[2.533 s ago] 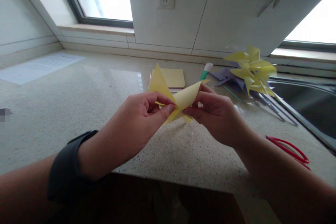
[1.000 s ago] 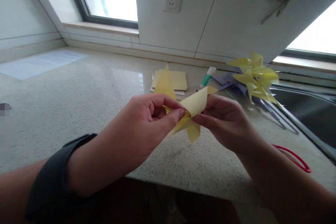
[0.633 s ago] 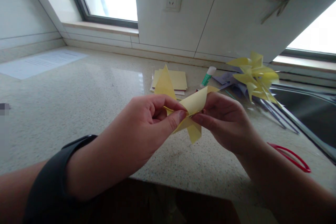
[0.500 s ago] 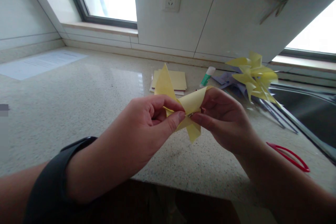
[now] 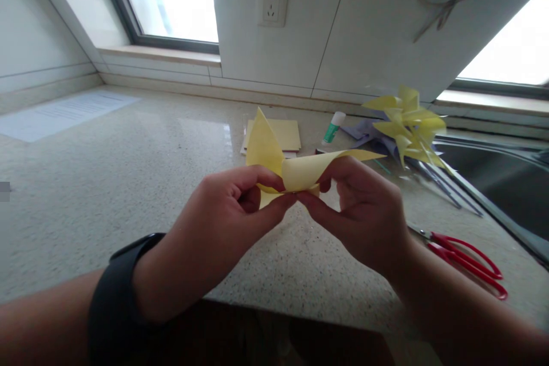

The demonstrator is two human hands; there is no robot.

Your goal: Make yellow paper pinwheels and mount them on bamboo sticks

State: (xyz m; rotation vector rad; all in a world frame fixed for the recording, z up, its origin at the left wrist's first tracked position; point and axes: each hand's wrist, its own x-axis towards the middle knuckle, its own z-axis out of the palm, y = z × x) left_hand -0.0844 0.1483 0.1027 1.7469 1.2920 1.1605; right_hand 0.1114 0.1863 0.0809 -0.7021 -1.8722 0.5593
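A yellow paper pinwheel [image 5: 306,172], with curled and pointed blades, is held up above the counter between both hands. My left hand [image 5: 240,211] pinches its near side between thumb and forefinger. Opposite it, my right hand [image 5: 360,206] grips the paper, thumb in front and fingers behind the curled blade. The two thumb tips almost meet at the pinwheel's lower middle, where a tiny shiny spot shows; what it is cannot be made out. Behind the held paper lies a stack of yellow paper squares [image 5: 286,132].
A glue stick [image 5: 333,128] stands tilted behind my hands. Finished-looking yellow pinwheels [image 5: 409,123] lie by the sink [image 5: 506,177], with purple paper and sticks. Red-handled scissors [image 5: 465,257] rest beside my right forearm. A printed sheet [image 5: 64,111] lies far left on the speckled counter [image 5: 141,183].
The pinwheel has been tilted so that it is seen more edge-on, with one blade now pointing right. My right hand has turned and its thumb has come closer to the left thumb.
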